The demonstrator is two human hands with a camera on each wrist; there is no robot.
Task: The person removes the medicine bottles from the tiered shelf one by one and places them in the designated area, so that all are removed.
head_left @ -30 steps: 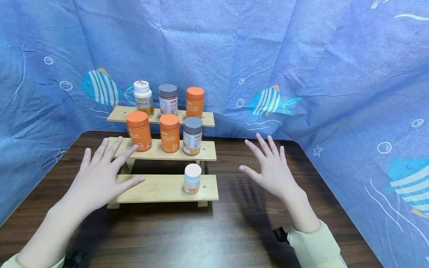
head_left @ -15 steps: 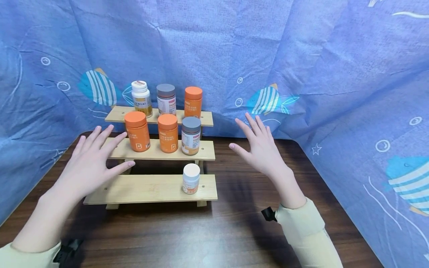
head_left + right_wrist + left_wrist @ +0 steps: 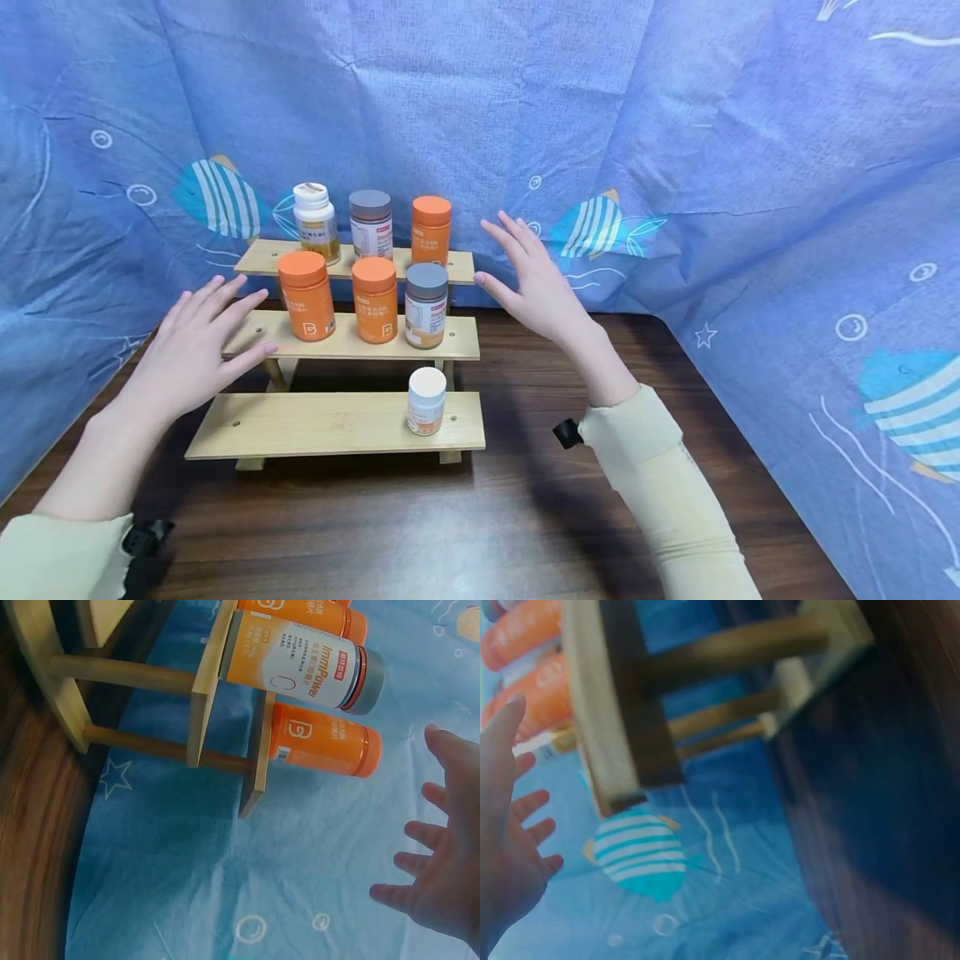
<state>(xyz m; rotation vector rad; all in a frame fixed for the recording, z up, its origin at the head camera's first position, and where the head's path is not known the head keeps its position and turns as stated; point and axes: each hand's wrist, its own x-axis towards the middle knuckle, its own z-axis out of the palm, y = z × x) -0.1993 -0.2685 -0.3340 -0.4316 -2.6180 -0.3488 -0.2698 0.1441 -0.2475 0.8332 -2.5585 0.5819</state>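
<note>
A three-tier wooden shelf (image 3: 315, 427) carries several supplement bottles. My left hand (image 3: 180, 350) has its fingers spread at the left end of the middle tier, beside an orange bottle (image 3: 307, 300), and holds nothing. To the right of the top tier, my right hand (image 3: 538, 292) reaches forward with straight fingers. Nearest to it stands an orange-lidded bottle (image 3: 431, 233), with a gap between them. The right wrist view shows this hand (image 3: 442, 862) apart from the grey-lidded bottle (image 3: 300, 664). On the bottom tier stands a small white bottle (image 3: 426, 404) at the right.
Also on the top tier are a white bottle (image 3: 317, 221) and another grey-lidded bottle (image 3: 371, 225). A second orange bottle (image 3: 375, 302) is in the middle row. Behind the dark wooden table (image 3: 375, 533) hangs a blue fish-print cloth (image 3: 480, 100).
My right hand has moved forward and left, closer to the top tier. The left hand has drifted left, away from the orange bottle. All bottles stay in place.
</note>
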